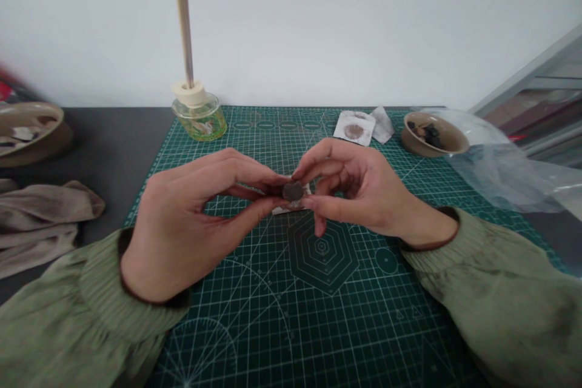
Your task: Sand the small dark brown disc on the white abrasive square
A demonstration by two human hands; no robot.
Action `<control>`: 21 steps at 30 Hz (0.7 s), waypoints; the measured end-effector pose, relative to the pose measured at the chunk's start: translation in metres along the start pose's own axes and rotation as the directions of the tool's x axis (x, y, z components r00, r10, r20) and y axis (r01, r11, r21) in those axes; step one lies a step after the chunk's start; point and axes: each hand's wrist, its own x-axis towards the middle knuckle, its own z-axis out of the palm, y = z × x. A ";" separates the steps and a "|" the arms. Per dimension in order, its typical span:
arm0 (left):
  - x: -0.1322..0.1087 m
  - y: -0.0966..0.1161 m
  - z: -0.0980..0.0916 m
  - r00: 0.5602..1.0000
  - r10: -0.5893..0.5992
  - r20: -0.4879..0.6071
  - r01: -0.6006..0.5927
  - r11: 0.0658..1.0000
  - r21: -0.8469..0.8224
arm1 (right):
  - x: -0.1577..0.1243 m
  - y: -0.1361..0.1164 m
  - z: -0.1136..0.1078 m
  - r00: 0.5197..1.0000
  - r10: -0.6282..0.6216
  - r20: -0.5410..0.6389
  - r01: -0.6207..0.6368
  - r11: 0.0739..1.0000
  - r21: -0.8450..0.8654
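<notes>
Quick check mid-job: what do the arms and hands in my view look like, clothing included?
The left hand and right hand are bare, with no gloves or rings showing. The left sleeve and right sleeve are loose olive green, with ribbed cuffs and dark brown edging at the wrists.

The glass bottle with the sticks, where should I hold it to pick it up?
I'd grip the bottle round its wide glass body, probably from the front left. It stands upright with the wall behind it, and the left hand is in front, toward its right. I wouldn't pull on the sticks: they're thin, poke up from the top and might slide out.
</notes>
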 end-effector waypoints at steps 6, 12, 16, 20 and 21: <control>-0.001 -0.004 0.002 1.000 0.016 -0.016 -0.016 1.000 0.009 | 0.000 0.001 0.001 1.000 -0.014 -0.003 0.014 1.000 0.007; 0.002 0.000 0.002 1.000 -0.008 -0.013 0.008 1.000 -0.011 | 0.000 0.000 0.001 1.000 0.001 -0.018 -0.002 0.999 -0.046; 0.002 -0.001 0.002 1.000 0.005 -0.010 -0.005 1.000 -0.013 | -0.001 0.001 0.000 1.000 -0.012 -0.009 0.012 0.999 -0.033; 0.001 -0.002 0.001 1.000 0.027 -0.004 -0.027 1.000 -0.011 | -0.001 0.001 0.000 1.000 -0.025 -0.012 0.025 0.999 -0.041; 0.001 -0.002 0.001 1.000 0.022 -0.005 -0.022 1.000 -0.012 | -0.001 0.000 0.000 1.000 -0.021 -0.015 0.020 0.999 -0.050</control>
